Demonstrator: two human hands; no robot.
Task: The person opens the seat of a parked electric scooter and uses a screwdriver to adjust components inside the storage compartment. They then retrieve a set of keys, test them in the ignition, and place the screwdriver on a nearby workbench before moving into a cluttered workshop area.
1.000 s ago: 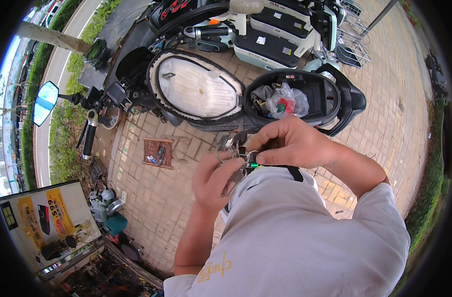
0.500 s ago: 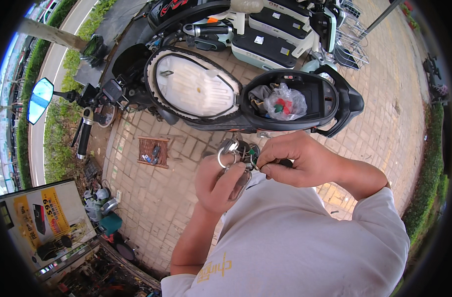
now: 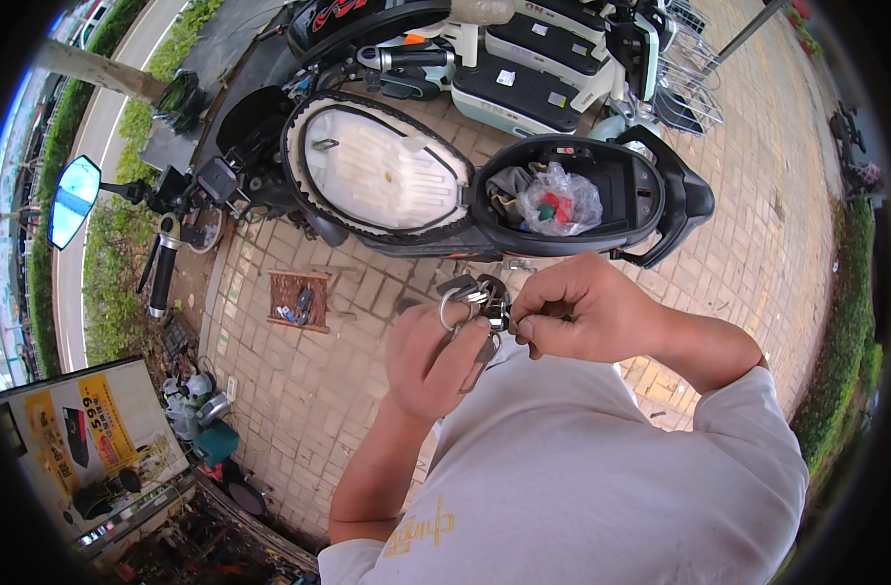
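Observation:
In front of my shirt, my left hand (image 3: 428,359) is closed round a bunch of keys (image 3: 477,294) with metal rings and dark fobs. My right hand (image 3: 584,310) pinches at the right side of the bunch; the small piece between its fingertips is too hidden to name. Just beyond both hands stands a black electric scooter with its seat (image 3: 382,177) flipped up, the pale underside showing. Its open storage compartment (image 3: 623,200) holds a clear plastic bag (image 3: 567,207) with red and green bits, and a grey cloth (image 3: 507,185).
On the brick paving (image 3: 299,409) at left sits a reddish-brown crate (image 3: 299,299) with small items. A printed board (image 3: 85,429) and cluttered tools stand at lower left. More scooters (image 3: 514,93) are parked behind. The scooter's handlebar grip (image 3: 161,278) and mirror (image 3: 75,200) stick out leftward.
The keys and fobs have turned in my left hand, a dark fob now standing out at the upper left. My right fingers have shifted slightly and curled tighter.

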